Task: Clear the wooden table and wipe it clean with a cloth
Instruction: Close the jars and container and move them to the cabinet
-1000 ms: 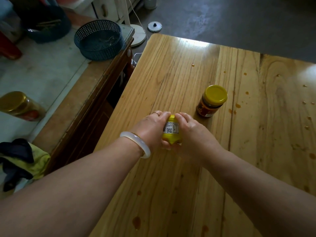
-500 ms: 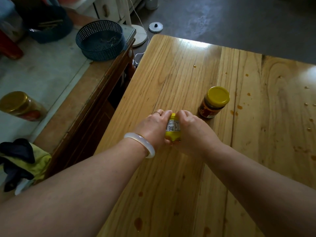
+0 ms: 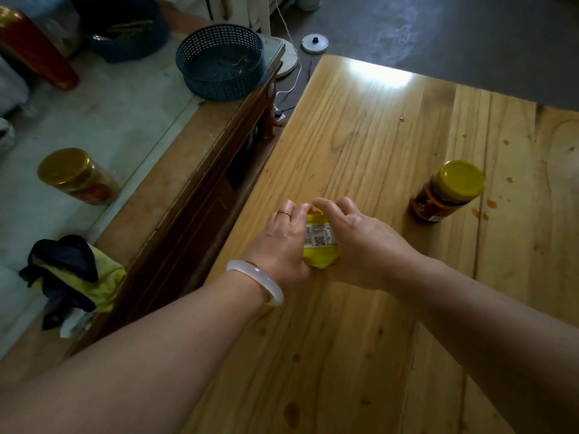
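A small yellow bottle (image 3: 320, 242) with a white barcode label sits between both hands near the left side of the wooden table (image 3: 360, 136). My left hand (image 3: 282, 245), with a ring and a pale bangle, grips its left side. My right hand (image 3: 360, 242) holds the right side, fingers curled over the top. A sauce jar with a yellow lid (image 3: 448, 191) stands upright further right. Orange-brown drips (image 3: 291, 413) dot the wood. A crumpled yellow and dark cloth (image 3: 73, 280) lies on the side counter at the left.
A lower counter (image 3: 125, 126) runs along the table's left edge, with a narrow gap between. On it stand a gold-lidded jar (image 3: 76, 177) and a dark blue mesh basket (image 3: 221, 62). A white cable (image 3: 291, 76) and a round disc (image 3: 315, 42) lie on the grey floor beyond.
Both hands with the yellow bottle have shifted left toward the table's left edge, away from the sauce jar. The view has turned left.
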Tool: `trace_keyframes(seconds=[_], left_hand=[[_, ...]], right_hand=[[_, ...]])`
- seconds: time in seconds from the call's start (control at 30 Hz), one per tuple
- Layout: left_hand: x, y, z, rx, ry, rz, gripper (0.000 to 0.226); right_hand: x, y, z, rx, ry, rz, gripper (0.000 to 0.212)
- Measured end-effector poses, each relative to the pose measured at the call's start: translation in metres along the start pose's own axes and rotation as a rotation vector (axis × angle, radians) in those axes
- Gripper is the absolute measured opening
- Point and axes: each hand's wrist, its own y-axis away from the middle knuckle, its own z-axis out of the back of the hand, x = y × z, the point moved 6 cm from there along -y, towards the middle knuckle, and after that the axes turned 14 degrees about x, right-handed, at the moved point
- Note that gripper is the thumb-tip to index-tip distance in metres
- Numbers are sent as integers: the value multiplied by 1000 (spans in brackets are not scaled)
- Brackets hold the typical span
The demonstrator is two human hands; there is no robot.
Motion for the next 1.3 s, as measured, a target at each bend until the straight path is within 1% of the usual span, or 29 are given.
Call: trace_keyframes(seconds=[0.1, 0.17, 0.3, 0.4, 0.5, 0.6, 0.7, 0.77, 0.83, 0.97, 1.03, 1.1, 1.13, 1.2, 1.3], left_hand=[[34, 13, 12, -21, 57, 6, 98], [55, 26, 27, -81, 107, -5, 95], [98, 50, 56, -202, 130, -23, 92], [133, 62, 76, -285, 163, 6, 91], [171, 69, 90, -349, 185, 97, 90], [205, 70, 98, -404, 261, 177, 92], [240, 65, 107, -443, 357, 248, 86], [260, 61, 112, -447, 397, 256, 82], [271, 57, 115, -429, 343, 246, 76], [290, 51, 115, -361, 160, 221, 65], [299, 48, 117, -348, 23, 224, 64], [304, 47, 122, -370, -147, 228, 62], [307, 46, 125, -383, -214, 245, 61], [318, 46, 132, -401, -273, 320, 61], [334, 47, 141, -421, -232, 430, 60]], right_hand=[[30, -15, 5, 28, -37, 65, 102], [50, -26, 10, 23, -74, 104, 99], [94, -56, 18, -21, -145, 175, 97], [125, -83, 21, -66, -194, 202, 97], [154, -115, 22, -121, -232, 184, 96], [174, -146, 17, -156, -298, 136, 93], [189, -178, 8, -187, -382, 80, 86], [198, -199, 3, -198, -415, 38, 83], [203, -217, 0, -208, -438, -5, 81], [214, -248, -5, -223, -480, -70, 77], [219, -262, -8, -220, -486, -94, 73], [223, -272, -11, -216, -496, -119, 69], [225, -277, -12, -215, -500, -131, 67], [227, -284, -14, -213, -503, -149, 66], [230, -293, -17, -213, -532, -171, 67]])
